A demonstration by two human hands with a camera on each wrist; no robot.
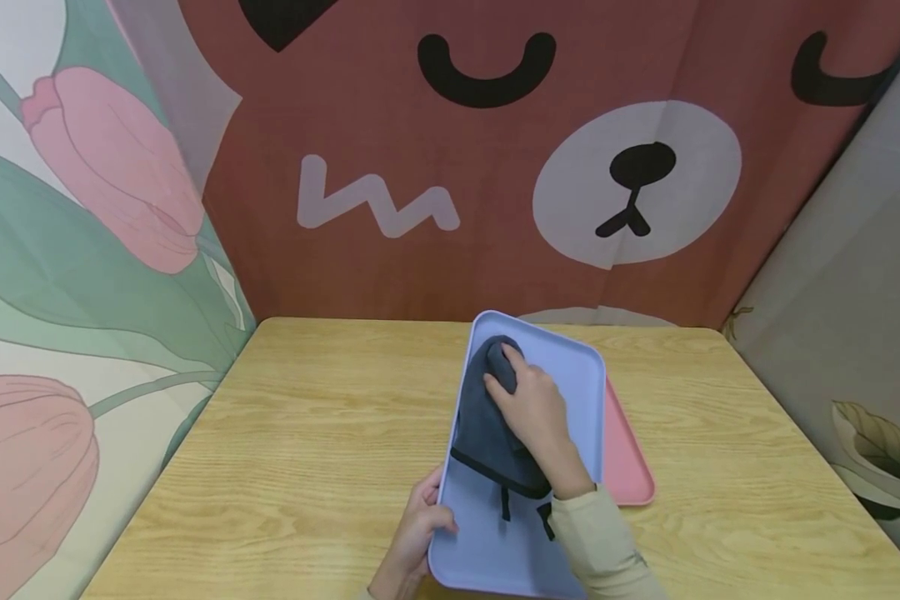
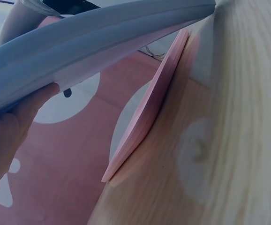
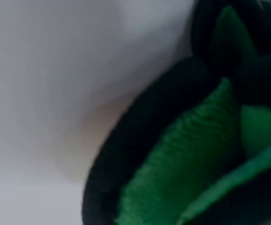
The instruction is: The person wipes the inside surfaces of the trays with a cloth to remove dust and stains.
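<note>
My left hand (image 1: 418,527) grips the lower left edge of a blue tray (image 1: 471,546), with the thumb over its rim. The tray is tilted and raised off the table; in the left wrist view my fingers (image 2: 41,98) lie under it. On the tray lies a dark grey cloth pouch-like piece (image 1: 487,417) with black trim and short straps at its lower end. My right hand (image 1: 534,408) pinches its upper part between thumb and fingers. Close up, the right wrist view shows its open end with a green fleecy lining (image 3: 182,159).
A pink tray (image 1: 628,458) lies on the wooden table (image 1: 307,433), partly hidden behind the blue tray. A reddish-brown printed cloth (image 1: 390,275) with an animal face hangs behind the table. Flower-printed cloth (image 1: 120,167) hangs at the left, and a grey one (image 1: 832,333) at the right.
</note>
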